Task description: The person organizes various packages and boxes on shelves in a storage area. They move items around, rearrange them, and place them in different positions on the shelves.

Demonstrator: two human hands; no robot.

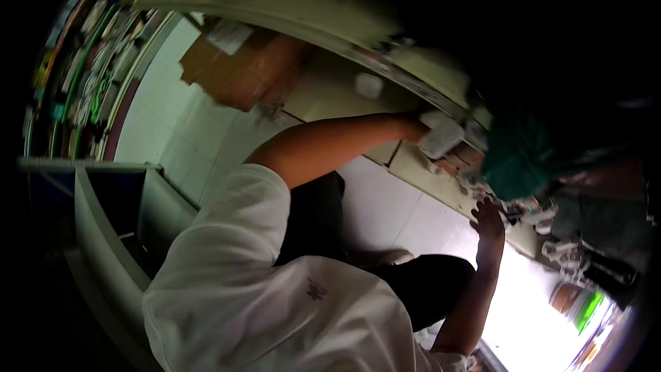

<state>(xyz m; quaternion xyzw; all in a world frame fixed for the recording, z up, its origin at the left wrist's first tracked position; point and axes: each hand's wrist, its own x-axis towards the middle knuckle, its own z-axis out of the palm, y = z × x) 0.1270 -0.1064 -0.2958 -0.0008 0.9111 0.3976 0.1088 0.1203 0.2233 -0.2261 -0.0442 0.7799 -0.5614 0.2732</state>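
Note:
My left hand [414, 128] reaches to the low cabinet shelf and meets a small whitish block or packet [442, 137]. Its fingers are dark and partly hidden, so whether they grip the packet is unclear. Farther right, my right hand [488, 219] is raised beside the shelf edge with its fingers apart and nothing visible in it. Just beyond its fingertips lies a jumble of small blurred items [521, 209], too mixed to name. A dark green cloth or bag [519, 155] rests behind them. Another small white block [368, 85] sits deeper on the shelf.
A torn brown cardboard box [242, 70] stands at the cabinet's left end. Racks packed with goods [98, 72] line the far left. An open-topped grey cabinet or bin [116, 227] is beside my shoulder. Round tubs [576, 302] stand on the bright tiled floor [521, 315].

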